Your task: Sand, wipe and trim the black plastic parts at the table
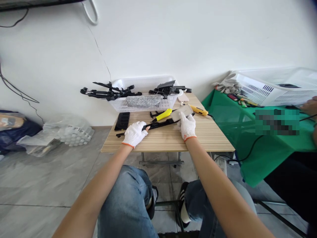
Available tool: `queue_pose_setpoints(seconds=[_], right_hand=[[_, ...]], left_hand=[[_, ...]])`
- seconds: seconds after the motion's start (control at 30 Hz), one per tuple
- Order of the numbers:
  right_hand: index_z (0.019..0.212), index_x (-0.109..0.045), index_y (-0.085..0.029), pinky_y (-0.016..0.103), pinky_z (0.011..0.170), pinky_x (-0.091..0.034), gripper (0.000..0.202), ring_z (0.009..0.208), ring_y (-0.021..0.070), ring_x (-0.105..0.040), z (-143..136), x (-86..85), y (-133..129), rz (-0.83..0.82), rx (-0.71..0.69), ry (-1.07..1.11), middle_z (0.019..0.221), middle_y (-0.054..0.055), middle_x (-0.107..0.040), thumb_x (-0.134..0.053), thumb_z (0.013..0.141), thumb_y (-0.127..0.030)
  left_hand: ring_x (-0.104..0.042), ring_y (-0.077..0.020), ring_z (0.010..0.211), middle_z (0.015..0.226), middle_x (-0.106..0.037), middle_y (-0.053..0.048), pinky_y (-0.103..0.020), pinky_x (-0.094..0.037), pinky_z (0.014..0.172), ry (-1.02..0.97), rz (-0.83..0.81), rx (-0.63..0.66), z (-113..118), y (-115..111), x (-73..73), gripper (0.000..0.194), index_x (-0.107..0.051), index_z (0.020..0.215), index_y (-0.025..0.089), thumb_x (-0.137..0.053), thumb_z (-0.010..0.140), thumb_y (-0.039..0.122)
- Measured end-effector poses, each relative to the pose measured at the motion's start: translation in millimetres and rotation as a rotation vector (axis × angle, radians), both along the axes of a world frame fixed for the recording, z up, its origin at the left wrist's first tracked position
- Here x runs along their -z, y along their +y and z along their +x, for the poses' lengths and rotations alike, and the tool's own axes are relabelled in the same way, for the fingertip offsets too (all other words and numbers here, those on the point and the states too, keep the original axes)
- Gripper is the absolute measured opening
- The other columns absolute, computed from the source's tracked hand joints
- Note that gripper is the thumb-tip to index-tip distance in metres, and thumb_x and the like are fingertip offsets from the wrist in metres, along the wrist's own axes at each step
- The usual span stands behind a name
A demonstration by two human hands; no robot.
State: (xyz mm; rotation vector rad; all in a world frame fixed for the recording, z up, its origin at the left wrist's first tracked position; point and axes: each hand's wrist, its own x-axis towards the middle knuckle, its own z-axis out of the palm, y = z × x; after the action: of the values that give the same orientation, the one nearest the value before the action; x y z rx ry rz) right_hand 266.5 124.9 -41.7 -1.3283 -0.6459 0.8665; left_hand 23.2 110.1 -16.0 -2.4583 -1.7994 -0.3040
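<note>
Green cloth (229,114) drapes the table on my right; beside it stands my striped, wood-toned table (158,142). At its back I see a white basket (119,105) of black plastic parts (112,92), with a grey fuzzy cloth (143,101) over the front rim. My left hand (134,134), white-gloved, has its fingers wrapped round a long black bar (162,124) above the tabletop. My right hand (187,126), gloved too, lays its fingers on the lower edge of a pale rectangular piece (176,114); whether they grasp it or the bar, I cannot tell. Nearby lie a black phone (122,121), a neon-yellow-handled tool (164,114) and an amber corded tool (198,110), whose markings are too small for me to read.
</note>
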Motion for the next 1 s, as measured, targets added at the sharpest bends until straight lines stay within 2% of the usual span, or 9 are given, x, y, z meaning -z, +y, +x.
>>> queue_pose_setpoints(seconds=[0.07, 0.17, 0.27, 0.37, 0.43, 0.6, 0.83, 1.0], right_hand=[[0.12, -0.064, -0.022, 0.019, 0.036, -0.033, 0.045, 0.04, 0.0083, -0.042, 2.6, -1.2, -0.3, 0.012, 0.106, 0.074, 0.06, -0.005, -0.057, -0.062, 0.079, -0.041], [0.136, -0.058, -0.027, 0.018, 0.039, -0.039, 0.059, 0.047, 0.0083, -0.05, 3.1, 0.0, -2.2, 0.109, 0.101, 0.067, 0.086, 0.0, -0.071, -0.057, 0.077, -0.034], [0.138, -0.059, -0.029, 0.02, 0.053, -0.051, 0.063, 0.072, 0.0125, -0.065, -0.6, 3.5, -4.4, 0.184, 0.034, -0.003, 0.116, 0.005, -0.071, -0.053, 0.075, -0.027], [0.139, -0.06, -0.027, 0.023, 0.067, -0.057, 0.064, 0.098, 0.0178, -0.067, -3.3, 6.2, -5.8, 0.215, 0.036, -0.085, 0.128, 0.006, -0.066, -0.052, 0.076, -0.026], [0.141, -0.058, -0.029, 0.023, 0.066, -0.057, 0.064, 0.097, 0.0178, -0.069, -3.0, 7.3, -6.4, 0.176, 0.033, -0.122, 0.129, 0.006, -0.065, -0.05, 0.077, -0.027], [0.142, -0.057, -0.038, 0.023, 0.057, -0.055, 0.063, 0.071, 0.0128, -0.07, -0.5, 9.7, -6.3, 0.006, -0.011, -0.18, 0.113, 0.001, -0.071, -0.05, 0.08, -0.028], [0.136, -0.063, -0.028, 0.021, 0.049, -0.049, 0.057, 0.064, 0.0125, -0.066, -1.8, 8.8, -1.0, 0.081, 0.01, -0.031, 0.101, 0.003, -0.073, -0.048, 0.081, -0.034], [0.134, -0.061, -0.027, 0.018, 0.053, -0.049, 0.056, 0.074, 0.0116, -0.064, -1.3, 11.4, 1.5, 0.089, 0.008, -0.154, 0.109, 0.002, -0.069, -0.054, 0.08, -0.043]], left_hand=[[-0.067, -0.0233, 0.099, 0.103, -0.071, -0.007, -0.031, -0.047, 0.08, 0.011, 0.003, -0.002, 0.1, -0.1, -0.1, 0.034, -0.067, 0.113, 0.024, -0.047, 0.099, 0.047], [-0.067, -0.023, 0.099, 0.103, -0.072, -0.007, -0.03, -0.047, 0.079, 0.031, 0.007, -0.004, 0.6, -0.4, -0.6, 0.035, -0.067, 0.114, 0.024, -0.046, 0.099, 0.047], [-0.068, -0.0232, 0.098, 0.103, -0.072, -0.007, -0.03, -0.046, 0.078, 0.033, 0.013, -0.003, 0.7, -0.5, -0.4, 0.035, -0.067, 0.113, 0.023, -0.047, 0.099, 0.048], [-0.068, -0.0232, 0.098, 0.103, -0.072, -0.007, -0.03, -0.046, 0.077, 0.023, 0.016, -0.003, 0.3, -0.1, 0.3, 0.035, -0.067, 0.113, 0.024, -0.047, 0.098, 0.048], [-0.068, -0.023, 0.098, 0.104, -0.072, -0.006, -0.03, -0.046, 0.077, 0.023, 0.015, -0.007, -0.1, 0.2, 0.7, 0.035, -0.067, 0.113, 0.024, -0.048, 0.098, 0.048], [-0.068, -0.0232, 0.097, 0.103, -0.072, -0.006, -0.03, -0.046, 0.076, 0.021, 0.011, -0.01, -0.9, 0.8, 0.9, 0.035, -0.068, 0.112, 0.024, -0.047, 0.098, 0.049], [-0.068, -0.0234, 0.098, 0.103, -0.073, -0.006, -0.031, -0.046, 0.075, 0.023, 0.008, -0.019, -1.4, 1.0, 0.9, 0.035, -0.068, 0.111, 0.024, -0.047, 0.098, 0.049], [-0.068, -0.0236, 0.098, 0.105, -0.073, -0.006, -0.031, -0.046, 0.075, 0.02, 0.007, -0.019, -1.0, 1.3, 0.6, 0.035, -0.068, 0.111, 0.024, -0.047, 0.098, 0.049]])
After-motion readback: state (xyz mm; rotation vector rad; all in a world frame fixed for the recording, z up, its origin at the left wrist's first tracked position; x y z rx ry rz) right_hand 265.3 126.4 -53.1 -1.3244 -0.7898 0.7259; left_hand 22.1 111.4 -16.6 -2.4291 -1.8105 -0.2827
